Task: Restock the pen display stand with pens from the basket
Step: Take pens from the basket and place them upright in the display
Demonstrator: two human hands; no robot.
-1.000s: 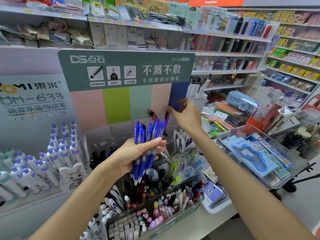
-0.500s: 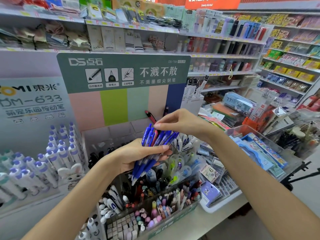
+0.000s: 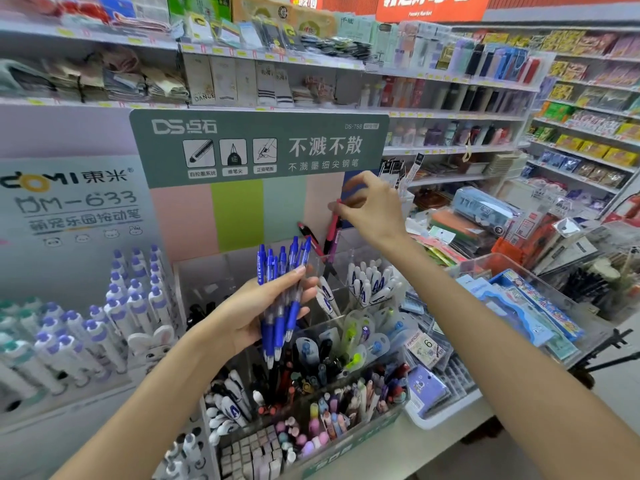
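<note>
Shop shelving packed with stationery is filling the background behind a clear pen display stand [image 3: 346, 261] with a striped backboard [image 3: 239, 216]. Gripping a bundle of blue pens [image 3: 280, 292] upright, the left hand [image 3: 256, 313] is holding them in front of the stand's upper compartments. Up by the backboard, the right hand [image 3: 374, 209] is pinching the top of a red pen [image 3: 331, 233], whose lower end is reaching down into a rear compartment beside another red pen [image 3: 310, 237] leaning there. White pens [image 3: 370, 282] are standing in the neighbouring compartment. Further right, a clear basket [image 3: 512, 271] is sitting beside the stand, holding blue packaged goods.
</note>
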